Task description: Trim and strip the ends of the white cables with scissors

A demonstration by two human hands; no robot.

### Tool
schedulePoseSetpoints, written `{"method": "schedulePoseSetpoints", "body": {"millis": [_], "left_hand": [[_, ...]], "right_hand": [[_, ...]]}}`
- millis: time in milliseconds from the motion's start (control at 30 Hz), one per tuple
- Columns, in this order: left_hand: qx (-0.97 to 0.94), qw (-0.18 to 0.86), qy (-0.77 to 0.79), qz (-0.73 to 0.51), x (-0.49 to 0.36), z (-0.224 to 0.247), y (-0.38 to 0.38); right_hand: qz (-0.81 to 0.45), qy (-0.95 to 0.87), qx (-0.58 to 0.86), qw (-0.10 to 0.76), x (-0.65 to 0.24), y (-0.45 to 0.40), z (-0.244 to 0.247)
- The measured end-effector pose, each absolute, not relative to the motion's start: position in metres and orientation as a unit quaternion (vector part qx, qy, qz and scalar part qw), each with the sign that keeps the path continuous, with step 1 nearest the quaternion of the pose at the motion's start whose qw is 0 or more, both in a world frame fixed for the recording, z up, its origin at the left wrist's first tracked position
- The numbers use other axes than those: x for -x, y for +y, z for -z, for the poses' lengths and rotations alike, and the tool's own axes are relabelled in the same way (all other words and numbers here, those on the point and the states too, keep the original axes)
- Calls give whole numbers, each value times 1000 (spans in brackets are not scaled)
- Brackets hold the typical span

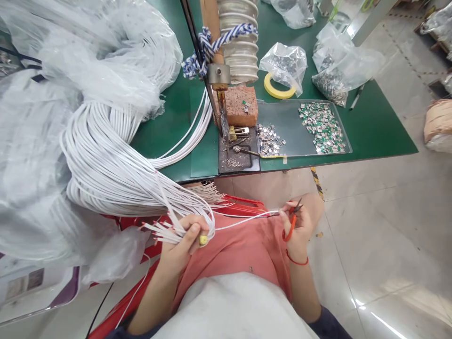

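My left hand [189, 235] is closed around a bunch of white cables [164, 231] whose cut ends stick out to the left. Yellow tape or a wrap shows at one of its fingers. One white cable [243, 220] runs from that bunch across to my right hand [298, 223], where the thumb and a finger pinch its end. Small scissors [291, 227] with orange handles sit in the same right hand, blades pointing up and away. A large bundle of white cables [106, 160] lies at the left, partly under plastic.
On the green table [384, 127] stands a clamped soldering iron [221, 113] beside a brick [242, 106]. A clear tray [293, 127] holds many small metal connectors. Yellow tape [278, 89] and plastic bags of parts [332, 80] lie behind it. A red stool [243, 207] is below the table edge.
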State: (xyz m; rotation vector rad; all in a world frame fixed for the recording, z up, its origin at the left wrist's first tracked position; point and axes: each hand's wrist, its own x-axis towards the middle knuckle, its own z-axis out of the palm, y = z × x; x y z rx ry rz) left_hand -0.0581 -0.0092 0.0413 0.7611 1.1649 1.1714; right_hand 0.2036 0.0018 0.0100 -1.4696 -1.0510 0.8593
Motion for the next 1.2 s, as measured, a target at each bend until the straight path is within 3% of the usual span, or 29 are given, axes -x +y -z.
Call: {"method": "schedulePoseSetpoints", "body": {"millis": [233,400,533,767,1200], "left_hand": [[-306,639,452,-542,67,-36,1],[-361,698,420,-454,35,-27,-6],[-411,737,362,-397,20,-21,-12],[-462,699,409,-362,16,-24,-8],[-537,595,514,-306,-3,-32,-4]], "right_hand": [[-378,-451,620,518,-215,7,-11],[-392,-439,620,518,-204,2,-11],[-474,-439,571,507,-191,-7,-16],[-584,-471,479,455,-165,-19,-28],[-608,-508,455,406,-165,-27,-43]]}}
